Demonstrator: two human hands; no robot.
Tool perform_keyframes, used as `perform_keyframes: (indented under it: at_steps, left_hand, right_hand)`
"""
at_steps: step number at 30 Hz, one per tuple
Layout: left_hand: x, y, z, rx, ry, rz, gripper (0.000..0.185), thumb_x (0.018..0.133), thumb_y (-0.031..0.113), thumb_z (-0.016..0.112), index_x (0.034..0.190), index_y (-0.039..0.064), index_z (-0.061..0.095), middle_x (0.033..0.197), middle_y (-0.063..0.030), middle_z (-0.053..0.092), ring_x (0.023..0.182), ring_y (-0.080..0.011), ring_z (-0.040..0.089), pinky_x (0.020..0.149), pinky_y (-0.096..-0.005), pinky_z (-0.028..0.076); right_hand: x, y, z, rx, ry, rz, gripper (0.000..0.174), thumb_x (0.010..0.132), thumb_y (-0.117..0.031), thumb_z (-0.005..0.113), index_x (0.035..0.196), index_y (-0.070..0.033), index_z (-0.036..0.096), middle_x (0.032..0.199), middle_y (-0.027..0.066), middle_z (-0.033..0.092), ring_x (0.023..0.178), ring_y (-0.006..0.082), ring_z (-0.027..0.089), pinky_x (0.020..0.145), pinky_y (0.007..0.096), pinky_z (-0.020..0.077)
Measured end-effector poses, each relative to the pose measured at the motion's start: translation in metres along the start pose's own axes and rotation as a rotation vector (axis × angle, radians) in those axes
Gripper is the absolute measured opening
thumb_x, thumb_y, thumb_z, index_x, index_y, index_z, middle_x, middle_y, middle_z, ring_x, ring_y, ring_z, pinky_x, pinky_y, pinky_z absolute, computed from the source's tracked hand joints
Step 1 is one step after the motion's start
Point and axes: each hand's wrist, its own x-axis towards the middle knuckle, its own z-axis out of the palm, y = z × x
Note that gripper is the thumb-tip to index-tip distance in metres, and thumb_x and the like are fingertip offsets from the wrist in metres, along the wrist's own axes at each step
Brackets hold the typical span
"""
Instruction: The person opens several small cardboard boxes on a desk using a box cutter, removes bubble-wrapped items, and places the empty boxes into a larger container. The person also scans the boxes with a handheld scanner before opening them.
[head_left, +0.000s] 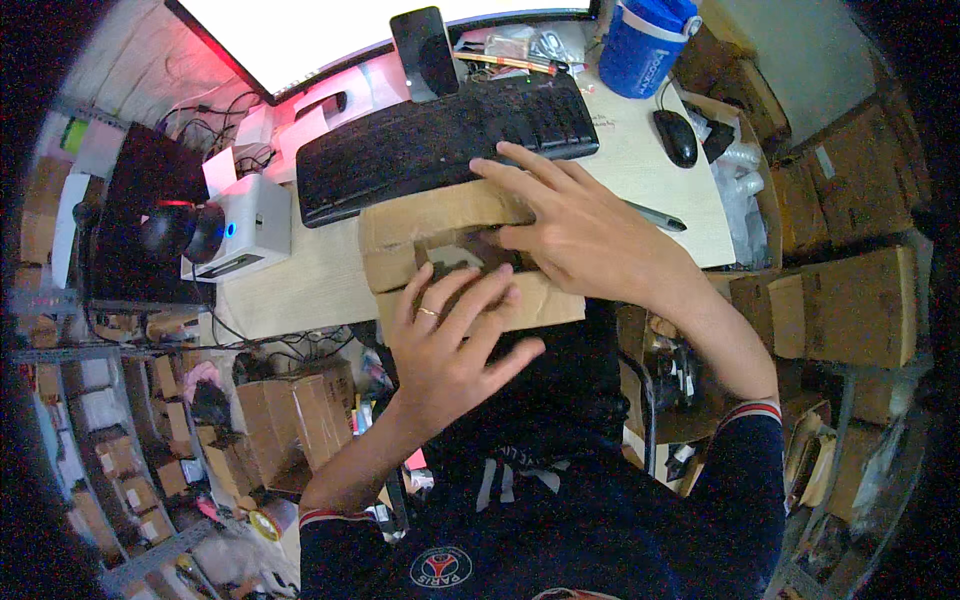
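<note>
A small brown cardboard box (386, 266) lies at the desk's front edge, between me and a black keyboard (450, 142). Its top is partly open, with something light and dark inside that I cannot make out. My left hand (457, 322), with a ring on one finger, rests over the near flap with its fingers spread. My right hand (562, 225) reaches over the box's right end, some fingers on the far flap and the thumb at the opening. Whether either hand grips the cardboard is unclear.
Behind the keyboard stand a smartphone (424, 52) and a monitor (330, 30). A blue jug (645, 49), a black mouse (675, 138) and a pen (656, 216) are at the right. A white label-printer-like device (255, 225) stands left. Cardboard boxes (847, 307) surround the desk.
</note>
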Motion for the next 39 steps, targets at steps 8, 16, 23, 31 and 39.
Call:
perform_keyframes:
  at_steps: [8, 16, 23, 31, 39]
  left_hand:
    - [-0.002, -0.029, -0.025, 0.208, 0.015, -0.375, 0.041, 0.093, 0.016, 0.075, 0.133, 0.013, 0.083, 0.163, -0.0275, 0.048, 0.152, -0.0517, 0.042, 0.129, -0.06, 0.036]
    - [0.013, -0.03, -0.03, -0.028, -0.047, -0.575, 0.067, 0.09, 0.014, 0.076, 0.155, 0.004, 0.06, 0.166, -0.0344, 0.047, 0.132, -0.0516, 0.068, 0.109, -0.0563, 0.058]
    - [0.024, -0.046, -0.031, -0.009, 0.011, -0.389, 0.052, 0.091, 0.005, 0.077, 0.141, 0.003, 0.063, 0.145, -0.0273, 0.065, 0.124, -0.0485, 0.072, 0.102, -0.0534, 0.061]
    - [0.049, -0.052, -0.032, 0.099, -0.03, -0.416, 0.025, 0.103, 0.024, 0.073, 0.115, 0.003, 0.08, 0.129, -0.0161, 0.073, 0.124, -0.0388, 0.067, 0.105, -0.0517, 0.054]
    - [0.063, -0.074, -0.054, 0.179, -0.229, -0.281, 0.047, 0.084, 0.045, 0.09, 0.102, 0.006, 0.072, 0.109, -0.0097, 0.067, 0.116, -0.0349, 0.066, 0.119, -0.0623, 0.041]
  right_hand:
    - [0.016, 0.0, -0.01, 0.198, -0.034, 0.107, 0.033, 0.089, -0.021, 0.079, 0.114, 0.0, 0.073, 0.151, 0.0277, 0.057, 0.129, 0.0452, 0.067, 0.106, 0.0503, 0.0578]
    - [-0.007, -0.003, -0.024, 0.417, -0.052, 0.323, 0.041, 0.085, -0.007, 0.063, 0.125, 0.0, 0.059, 0.163, 0.0274, 0.051, 0.13, 0.0464, 0.066, 0.106, 0.0517, 0.0567]
    - [-0.024, -0.01, -0.029, 0.338, -0.034, 0.258, 0.084, 0.079, -0.002, 0.059, 0.161, 0.007, 0.045, 0.172, 0.0308, 0.041, 0.155, 0.0506, 0.049, 0.125, 0.0487, 0.0474]
    - [-0.019, -0.031, -0.028, 0.248, -0.102, 0.237, 0.079, 0.1, -0.032, 0.076, 0.162, 0.007, 0.045, 0.167, 0.0315, 0.047, 0.15, 0.0503, 0.053, 0.125, 0.0513, 0.0467]
    - [-0.031, -0.065, -0.005, 0.736, -0.167, -0.068, 0.078, 0.107, -0.035, 0.075, 0.172, -0.01, 0.039, 0.167, 0.0331, 0.046, 0.148, 0.0532, 0.054, 0.125, 0.0535, 0.0479]
